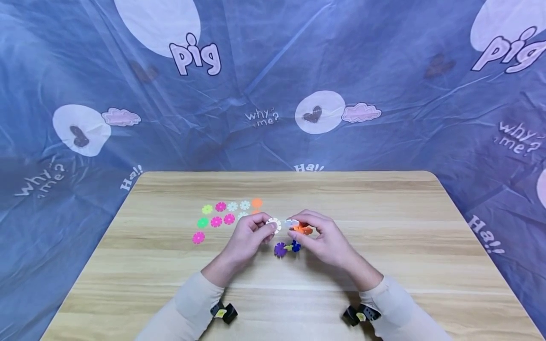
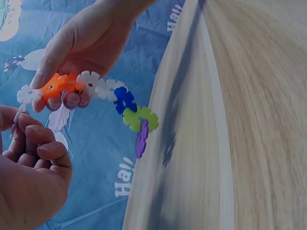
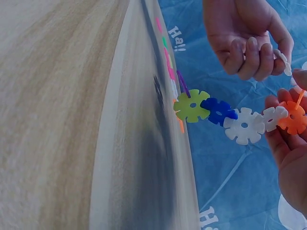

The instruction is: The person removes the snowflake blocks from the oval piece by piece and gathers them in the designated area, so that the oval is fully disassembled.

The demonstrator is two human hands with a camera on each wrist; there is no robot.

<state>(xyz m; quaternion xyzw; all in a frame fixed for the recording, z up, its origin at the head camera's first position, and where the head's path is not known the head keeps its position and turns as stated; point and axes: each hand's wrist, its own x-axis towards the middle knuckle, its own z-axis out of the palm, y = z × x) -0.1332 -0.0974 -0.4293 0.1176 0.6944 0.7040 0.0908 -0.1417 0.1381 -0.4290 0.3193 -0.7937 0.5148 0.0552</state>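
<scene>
In the head view my left hand [image 1: 245, 239] pinches a white notched snowflake disc [image 1: 274, 223] between thumb and fingers. My right hand [image 1: 330, 240] grips a chain of interlocked snowflake discs by its orange discs [image 2: 56, 86]. At the chain's end nearest my left hand is another white disc [image 2: 29, 95], close to the held one; whether they touch I cannot tell. Beyond the orange part, white discs [image 3: 244, 127], a dark blue disc [image 3: 218, 112], a lime disc [image 3: 192, 103] and a purple disc [image 2: 141, 140] hang above the table. My right fingers partly hide the orange discs.
Loose discs lie flat on the wooden table [image 1: 141, 265], left of and beyond my hands: several pink discs [image 1: 216, 221], a green disc [image 1: 202, 222], a yellow-green disc [image 1: 207, 209], pale discs [image 1: 232, 206] and orange discs [image 1: 257, 202]. A blue printed cloth [image 1: 239, 142] hangs behind the table.
</scene>
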